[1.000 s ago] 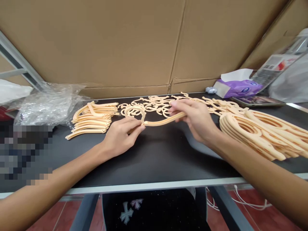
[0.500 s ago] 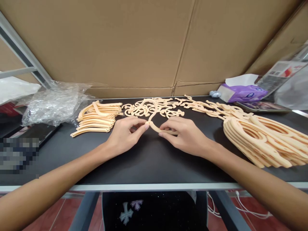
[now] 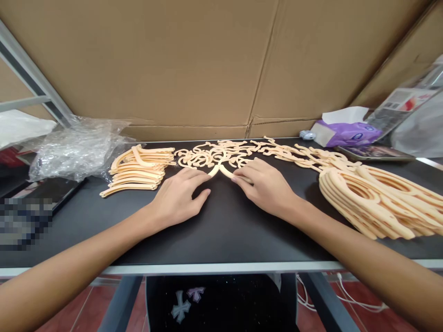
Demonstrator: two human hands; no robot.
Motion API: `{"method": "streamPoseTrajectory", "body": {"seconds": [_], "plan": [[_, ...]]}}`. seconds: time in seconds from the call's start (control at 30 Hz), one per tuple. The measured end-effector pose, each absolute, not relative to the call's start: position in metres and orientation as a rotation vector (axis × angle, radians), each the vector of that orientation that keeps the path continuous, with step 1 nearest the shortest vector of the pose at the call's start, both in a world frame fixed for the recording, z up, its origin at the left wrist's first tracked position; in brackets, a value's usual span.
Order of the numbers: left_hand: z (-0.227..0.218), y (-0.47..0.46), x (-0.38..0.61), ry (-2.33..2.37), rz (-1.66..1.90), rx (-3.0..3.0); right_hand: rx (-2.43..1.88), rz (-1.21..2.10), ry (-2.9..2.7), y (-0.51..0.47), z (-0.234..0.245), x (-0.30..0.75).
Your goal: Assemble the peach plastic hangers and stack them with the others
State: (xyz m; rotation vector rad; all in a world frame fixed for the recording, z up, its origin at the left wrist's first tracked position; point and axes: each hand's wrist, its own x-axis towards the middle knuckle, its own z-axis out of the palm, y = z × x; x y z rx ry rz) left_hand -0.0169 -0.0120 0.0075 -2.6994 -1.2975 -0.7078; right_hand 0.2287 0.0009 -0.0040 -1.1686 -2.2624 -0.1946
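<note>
Left hand (image 3: 179, 196) has drawn its thumb off the hanger's (image 3: 227, 173) peak | hanger: just on the person's side of the hook pile (image 3: 199, 159), long axis crosswise between hands, neither clearly nearer | left grip: thumb spread, fingers touching left bar | right hand (image 3: 266, 190): grip pinching right bar

Left hand (image 3: 180, 194) touching cream hanger (image 3: 226, 172), right hand (image 3: 266, 186) gripping it, stacked strips (image 3: 136, 176) leftward, black tabletop (image 3: 221, 230)
</note>
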Motion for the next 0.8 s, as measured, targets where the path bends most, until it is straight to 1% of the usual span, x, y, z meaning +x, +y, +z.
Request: {"method": "streamPoseTrajectory", "body": {"seconds": [0.13,0.4,0.53,0.63,0.8], "plan": [[0.008,-0.015,-0.016,-1.314,-0.551,-2.731,-1.247,-0.117,-2.304,0.003,-0.006,0.229],[0.008,-0.017,-0.016,-1.252,-0.546,-2.707,-1.255,-0.117,-2.279,-0.003,-0.002,0.227],[0.012,-0.025,-0.013,-1.122,-0.520,-2.749,-1.196,-0.168,-2.323,-0.014,0.005,0.223],[0.015,-0.036,-0.009,-0.997,-0.418,-2.811,-1.159,-0.166,-2.385,-0.026,0.008,0.218],[0.014,-0.056,-0.020,-0.996,-0.259,-2.955,-1.116,0.033,-2.471,-0.052,0.006,0.217]]}}
